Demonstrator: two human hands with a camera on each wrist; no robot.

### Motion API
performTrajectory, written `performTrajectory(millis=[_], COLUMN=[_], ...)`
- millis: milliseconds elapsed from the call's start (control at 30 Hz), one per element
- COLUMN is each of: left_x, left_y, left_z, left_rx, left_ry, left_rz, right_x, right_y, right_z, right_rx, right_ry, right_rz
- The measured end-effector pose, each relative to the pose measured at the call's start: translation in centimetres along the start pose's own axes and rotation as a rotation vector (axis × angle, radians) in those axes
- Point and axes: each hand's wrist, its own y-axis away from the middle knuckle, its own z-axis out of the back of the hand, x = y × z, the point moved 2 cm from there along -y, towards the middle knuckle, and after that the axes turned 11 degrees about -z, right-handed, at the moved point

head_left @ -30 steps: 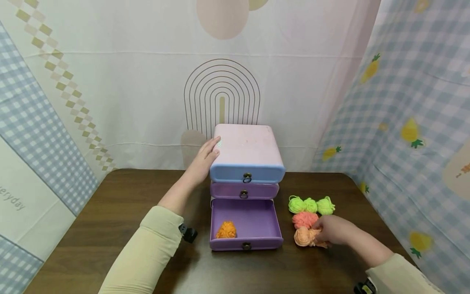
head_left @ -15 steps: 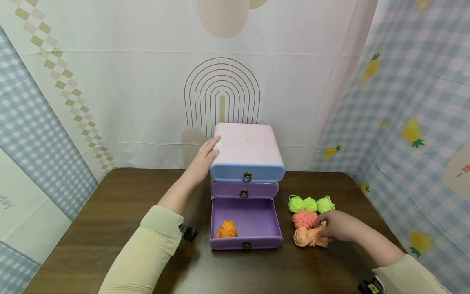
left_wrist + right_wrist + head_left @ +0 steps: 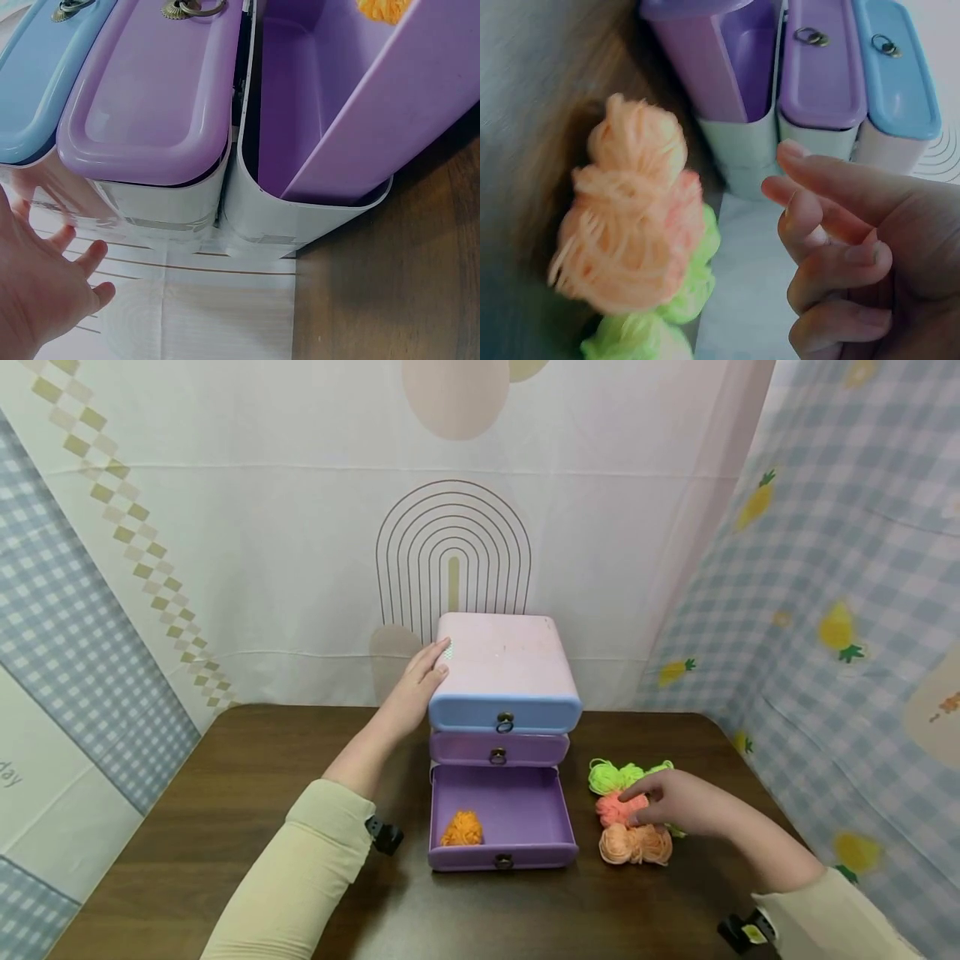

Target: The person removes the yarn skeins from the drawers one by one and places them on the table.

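My left hand rests with extended fingers against the left side of a small drawer cabinet. The cabinet's lowest purple drawer is pulled out, and an orange yarn ball lies in its front left corner. To the right of it, my right hand hovers over a coral yarn bundle, its fingers loosely bent. Nothing shows between those fingers in the right wrist view; whether they touch the coral yarn I cannot tell. In front lies a peach yarn bundle, and behind is bright green yarn, partly hidden by the hand.
A blue top drawer and a purple middle drawer are pushed in, each with a ring pull. Brown wooden tabletop surrounds the cabinet. Printed cloth hangs behind and at both sides.
My right hand has left the peach yarn bundle and moved back and slightly left, over the coral yarn. My left hand has stayed on the cabinet.
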Motion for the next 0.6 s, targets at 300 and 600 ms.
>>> performTrajectory(millis=[300,600], left_x=[0.1,0.0], left_y=[0.0,0.0], left_z=[-0.1,-0.1], left_rx=[0.005,-0.002], left_ry=[-0.003,-0.01], left_rz=[0.011,-0.003], right_x=[3.4,7.4], right_y=[-1.7,-3.8], right_z=[-1.2,-3.9], right_rx=[0.068,0.119], right_ry=[-0.036,-0.005], right_rz=[0.113,0.163])
